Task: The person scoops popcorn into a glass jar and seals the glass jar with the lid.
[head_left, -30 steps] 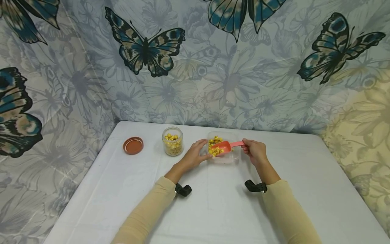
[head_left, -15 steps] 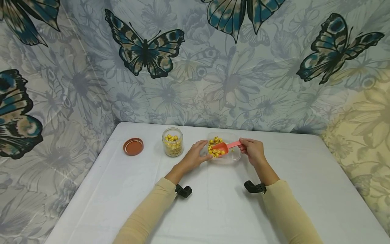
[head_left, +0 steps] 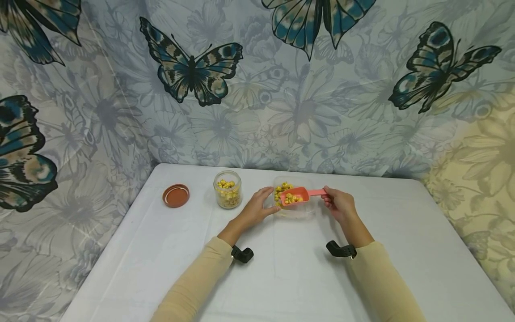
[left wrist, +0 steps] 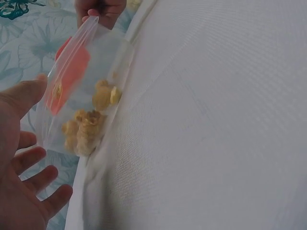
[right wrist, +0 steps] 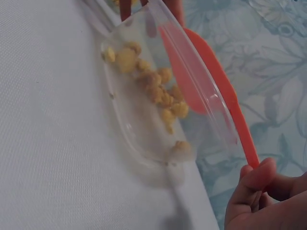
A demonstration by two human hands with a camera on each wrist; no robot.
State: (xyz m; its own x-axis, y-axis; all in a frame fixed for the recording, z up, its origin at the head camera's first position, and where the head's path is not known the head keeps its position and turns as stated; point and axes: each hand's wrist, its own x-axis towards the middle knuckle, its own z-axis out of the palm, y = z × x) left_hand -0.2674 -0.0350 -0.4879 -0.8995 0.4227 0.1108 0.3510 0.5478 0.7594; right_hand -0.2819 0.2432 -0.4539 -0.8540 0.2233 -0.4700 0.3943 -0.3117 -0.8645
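A clear plastic container [head_left: 306, 212] with yellow popcorn [head_left: 278, 193] at its left end stands on the table. My left hand [head_left: 253, 209] is at the container's left end, thumb near the front corner. In the left wrist view its fingers [left wrist: 42, 179] are spread and loosely bent beside the wall. My right hand [head_left: 341, 205] pinches the handle of an orange-red scoop [head_left: 318, 192] between thumb and fingers. The scoop's bowl lies over the container and carries several popcorn pieces. Through the clear wall, the right wrist view shows more popcorn [right wrist: 156, 88] along the bottom.
Left of the container stands an open glass jar [head_left: 228, 172] partly filled with popcorn. Farther left, a brown round lid [head_left: 175, 196] lies on the white-covered table [head_left: 281, 277]. A butterfly-patterned cloth [head_left: 257, 134] rises behind the table's back edge.
The scoop dipped into the popcorn, then came up level with popcorn in its bowl. My right hand shifted slightly left, then back right. The left hand stayed at the container.
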